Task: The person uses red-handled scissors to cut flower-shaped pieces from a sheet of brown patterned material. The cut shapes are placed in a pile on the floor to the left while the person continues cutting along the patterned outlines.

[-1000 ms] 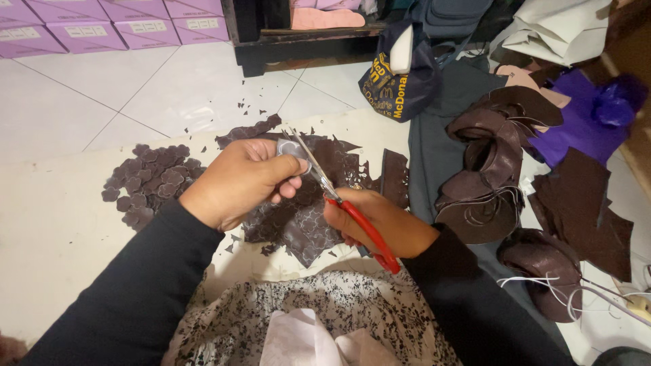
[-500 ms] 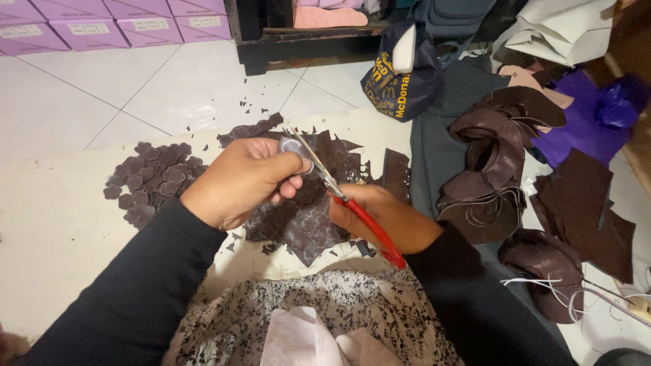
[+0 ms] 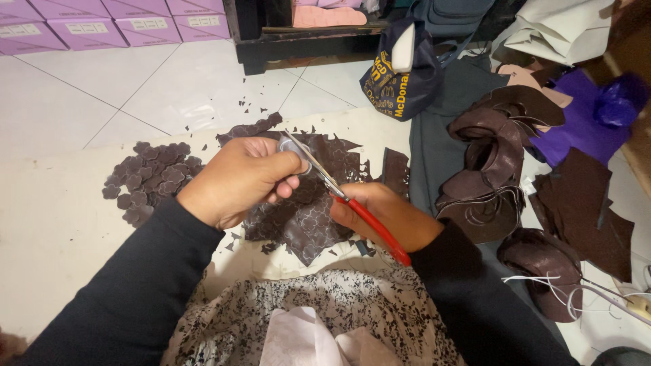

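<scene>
Barely anything has moved since half a second back: both hands sit where they were, and the scissors' angle looks the same to me.

Left hand (image 3: 237,181) is curled nearly shut, thumb and fingertips pinching a small grey-lilac leather piece (image 3: 296,147) right at the blade tips. Right hand (image 3: 383,215) is closed around the red-handled scissors (image 3: 339,196); the red grip runs back past my wrist, and the blades point up and left toward the left hand. Blades look almost together, meeting the pinched piece just beside my left thumb. I can't tell whether they're actually biting it.

Under both hands lies a dark brown leather sheet (image 3: 302,224) with scalloped shapes marked on it, resting partly on my patterned lap cloth (image 3: 271,312) and partly on the cream mat (image 3: 54,224) on the floor.

Left of my left hand, well apart: pile of cut brown scalloped pieces (image 3: 149,179). Small offcuts are scattered beyond the hands on the mat and the white floor tiles (image 3: 135,88).

Right of my right hand: curled brown leather scraps (image 3: 495,176), flat brown sheets (image 3: 583,203), purple material (image 3: 583,122). Beyond the hands: a dark bag (image 3: 400,74), lilac boxes (image 3: 88,24) far left.
</scene>
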